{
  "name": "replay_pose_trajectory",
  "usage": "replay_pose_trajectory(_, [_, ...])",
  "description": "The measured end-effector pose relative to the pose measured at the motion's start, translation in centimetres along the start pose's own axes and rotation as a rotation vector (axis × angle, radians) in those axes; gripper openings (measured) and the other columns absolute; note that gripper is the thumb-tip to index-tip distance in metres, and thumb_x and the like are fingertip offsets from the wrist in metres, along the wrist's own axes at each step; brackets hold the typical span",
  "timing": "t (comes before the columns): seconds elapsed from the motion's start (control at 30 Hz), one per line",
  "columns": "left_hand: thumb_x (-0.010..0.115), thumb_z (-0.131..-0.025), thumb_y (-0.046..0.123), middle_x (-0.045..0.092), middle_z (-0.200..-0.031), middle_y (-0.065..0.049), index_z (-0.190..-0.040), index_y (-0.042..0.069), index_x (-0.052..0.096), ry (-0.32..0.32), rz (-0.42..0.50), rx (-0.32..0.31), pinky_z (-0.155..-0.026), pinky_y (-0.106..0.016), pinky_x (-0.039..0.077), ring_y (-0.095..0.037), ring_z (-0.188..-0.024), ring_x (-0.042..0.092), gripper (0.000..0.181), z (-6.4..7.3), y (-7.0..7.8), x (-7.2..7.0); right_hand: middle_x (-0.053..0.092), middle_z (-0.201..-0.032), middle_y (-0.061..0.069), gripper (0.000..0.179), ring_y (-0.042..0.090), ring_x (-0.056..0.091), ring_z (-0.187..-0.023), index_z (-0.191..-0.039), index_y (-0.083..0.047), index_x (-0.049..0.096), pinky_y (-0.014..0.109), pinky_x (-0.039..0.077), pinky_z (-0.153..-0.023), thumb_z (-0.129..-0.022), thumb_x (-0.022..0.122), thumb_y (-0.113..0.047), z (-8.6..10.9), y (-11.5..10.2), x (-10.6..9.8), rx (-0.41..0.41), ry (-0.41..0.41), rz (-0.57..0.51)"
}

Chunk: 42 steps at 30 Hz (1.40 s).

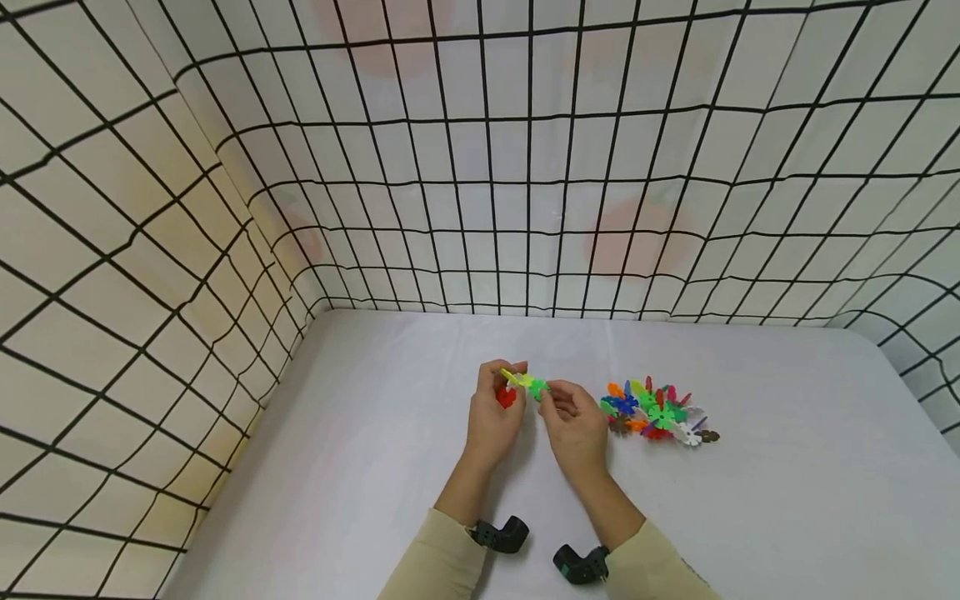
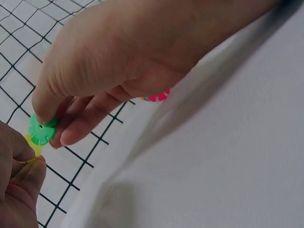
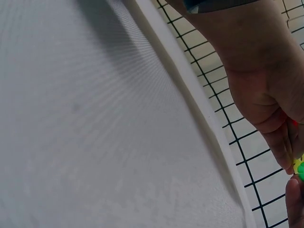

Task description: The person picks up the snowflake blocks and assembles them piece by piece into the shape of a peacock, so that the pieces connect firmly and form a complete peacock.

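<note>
Both hands meet over the white table. My left hand (image 1: 491,429) pinches a yellow notched plastic snowflake disc (image 1: 517,378), and a red snowflake disc (image 1: 506,396) shows by its palm. A green snowflake disc (image 1: 538,387) is pinched between thumb and fingers of my right hand (image 1: 581,429). In the left wrist view the green disc (image 2: 42,130) overlaps the edge of the yellow disc (image 2: 35,148). The right wrist view catches the yellow disc (image 3: 298,164) between the fingertips, at the frame's edge.
A pile of snowflake discs (image 1: 660,412) in many colours lies on the table just right of my right hand. Black wire grid panels (image 1: 487,183) stand round the back and sides of the white table (image 1: 360,450).
</note>
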State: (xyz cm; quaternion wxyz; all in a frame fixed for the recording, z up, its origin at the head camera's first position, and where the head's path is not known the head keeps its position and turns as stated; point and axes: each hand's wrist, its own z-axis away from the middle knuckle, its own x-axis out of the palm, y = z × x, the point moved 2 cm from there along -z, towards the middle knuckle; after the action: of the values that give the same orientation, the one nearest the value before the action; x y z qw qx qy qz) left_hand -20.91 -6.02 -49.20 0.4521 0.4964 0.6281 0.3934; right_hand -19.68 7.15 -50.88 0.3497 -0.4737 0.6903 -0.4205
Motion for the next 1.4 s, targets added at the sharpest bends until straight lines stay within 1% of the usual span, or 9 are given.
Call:
replay_pose_trajectory(0.2, [0.060, -0.092, -0.011, 0.069, -0.133, -0.017, -0.122, 0.010, 0.048, -0.010, -0.069, 0.097, -0.081, -0.014, 0.055, -0.030, -0.117, 0.069, 0.039, 0.3, 0.1, 0.4, 0.073, -0.090, 0.016, 0.015, 0.003, 0.067, -0.075, -0.103, 0.002, 0.074, 0.009, 0.056, -0.069, -0.088, 0.077, 0.001, 0.0, 0.1, 0.0, -0.090, 0.029, 0.032])
replay_pose_trajectory(0.37, [0.067, -0.090, -0.007, 0.067, -0.135, -0.020, -0.122, 0.009, 0.048, -0.032, -0.022, 0.111, -0.086, -0.022, 0.058, -0.030, -0.120, 0.069, 0.041, 0.5, 0.2, 0.9, 0.074, -0.092, 0.016, 0.014, 0.002, 0.066, -0.078, -0.102, 0.002, 0.073, 0.007, 0.055, -0.070, -0.089, 0.076, 0.000, 0.0, 0.0, -0.2, -0.112, 0.047, 0.057])
replay_pose_trajectory(0.47, [0.073, -0.088, -0.002, 0.065, -0.138, -0.019, -0.128, 0.008, 0.047, -0.065, 0.056, 0.067, -0.096, -0.033, 0.059, -0.032, -0.127, 0.064, 0.048, 0.4, 0.3, 0.9, 0.073, -0.097, 0.015, 0.014, 0.007, 0.068, -0.083, -0.105, 0.001, 0.073, 0.005, 0.053, -0.073, -0.091, 0.074, -0.002, -0.2, 0.1, -0.4, -0.129, 0.044, 0.110])
replay_pose_trajectory(0.57, [0.071, -0.094, 0.010, 0.060, -0.145, -0.016, -0.138, 0.009, 0.046, -0.113, 0.138, -0.047, -0.098, -0.034, 0.058, -0.031, -0.129, 0.062, 0.051, 0.3, 0.5, 0.7, 0.072, -0.101, 0.013, 0.015, 0.017, 0.070, -0.089, -0.108, 0.000, 0.072, 0.002, 0.051, -0.078, -0.093, 0.072, -0.003, -0.3, -0.1, -0.8, -0.155, 0.038, 0.168])
replay_pose_trajectory(0.73, [0.051, -0.105, 0.048, 0.064, -0.136, -0.014, -0.141, 0.008, 0.054, -0.169, 0.256, -0.356, -0.086, -0.031, 0.062, -0.022, -0.107, 0.071, 0.054, -0.2, 0.7, -0.1, 0.073, -0.102, 0.010, 0.018, 0.024, 0.072, -0.093, -0.107, -0.002, 0.072, -0.001, 0.047, -0.084, -0.090, 0.075, 0.001, -0.5, -0.7, -1.5, -0.260, 0.012, 0.271])
replay_pose_trajectory(0.8, [0.051, -0.104, 0.050, 0.068, -0.122, -0.012, -0.132, 0.004, 0.060, -0.192, 0.328, -0.456, -0.078, -0.036, 0.065, -0.018, -0.092, 0.073, 0.054, -0.3, 0.6, -0.3, 0.074, -0.101, 0.009, 0.019, 0.023, 0.072, -0.092, -0.106, -0.003, 0.073, 0.001, 0.047, -0.086, -0.088, 0.076, 0.003, -0.5, -1.0, -1.8, -0.315, -0.005, 0.307])
replay_pose_trajectory(0.9, [0.058, -0.104, 0.036, 0.069, -0.104, -0.006, -0.118, 0.001, 0.062, -0.232, 0.405, -0.519, -0.078, -0.040, 0.065, -0.014, -0.081, 0.072, 0.038, -0.2, 0.4, -0.4, 0.075, -0.100, 0.006, 0.020, 0.021, 0.072, -0.092, -0.105, -0.006, 0.073, 0.003, 0.048, -0.090, -0.087, 0.078, 0.001, -0.5, -1.5, -2.4, -0.355, -0.035, 0.358])
replay_pose_trajectory(1.13, [0.057, -0.104, 0.023, 0.068, -0.110, -0.008, -0.111, 0.007, 0.057, -0.222, 0.463, -0.522, -0.082, -0.044, 0.064, -0.021, -0.093, 0.074, 0.018, -0.2, 0.3, 0.0, 0.074, -0.113, 0.009, 0.027, 0.028, 0.069, -0.112, -0.115, -0.008, 0.072, 0.047, 0.058, -0.097, -0.089, 0.079, -0.012, -1.1, -2.8, -4.7, -0.234, -0.050, 0.491])
replay_pose_trajectory(1.4, [0.055, -0.105, 0.022, 0.066, -0.115, -0.011, -0.108, 0.009, 0.055, -0.182, 0.494, -0.519, -0.075, -0.034, 0.065, -0.017, -0.090, 0.075, 0.013, -0.2, 0.2, 0.0, 0.064, -0.130, 0.019, 0.038, 0.041, 0.051, -0.121, -0.125, -0.007, 0.067, 0.057, 0.047, -0.097, -0.092, 0.074, -0.025, -3.0, -3.4, -10.1, 0.085, 0.052, 0.681])
